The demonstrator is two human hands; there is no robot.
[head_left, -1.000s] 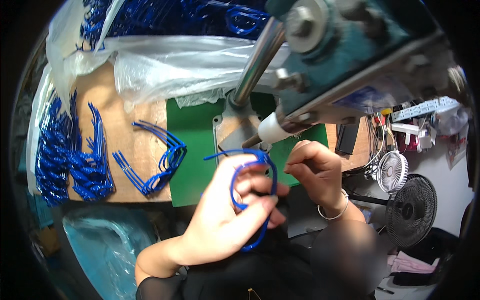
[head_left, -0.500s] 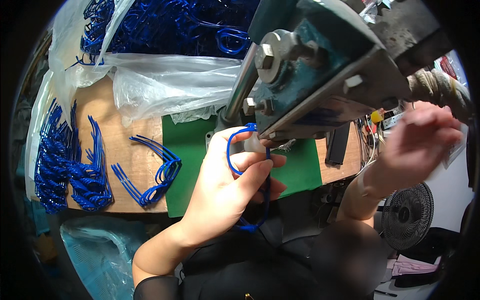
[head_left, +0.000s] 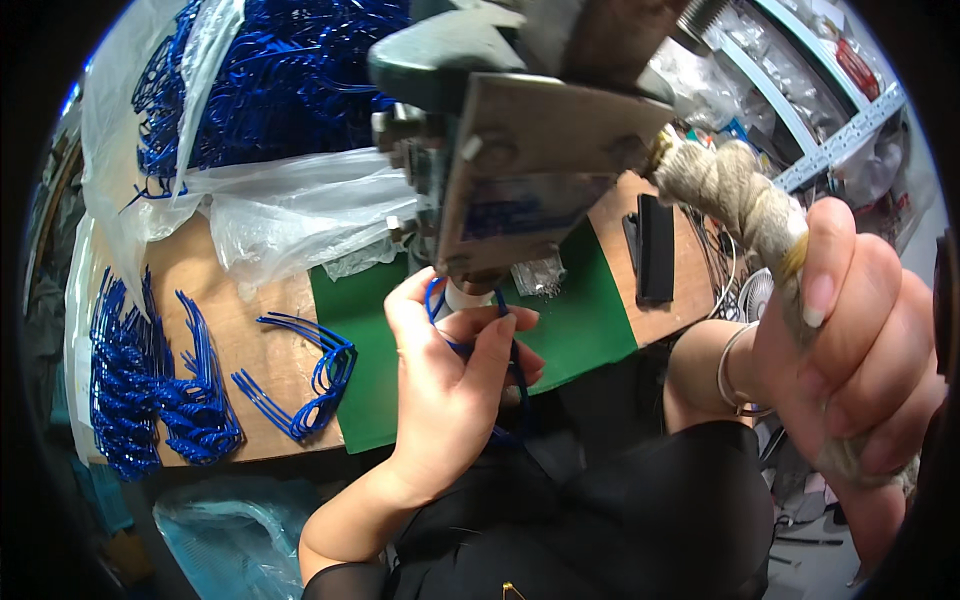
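My left hand pinches a loop of blue plastic cord at the foot of a hand press. Its fingers curl around a white cylindrical piece, right below the press's metal ram. The fingertips partly hide the cord and the cylinder. On the right, my right hand is wrapped around the press's lever, which is bound in greyish cloth. The lever's lower end shows below the fist.
Bundles of blue cords and a smaller bunch lie on the wooden tabletop. A large blue heap sits behind plastic sheeting. A green mat, a small clear bag and a black case surround the press.
My right hand has closed on the lever and pulled it toward me. The press head appears further left and turned as the view shifted. My left hand keeps the cord under the ram.
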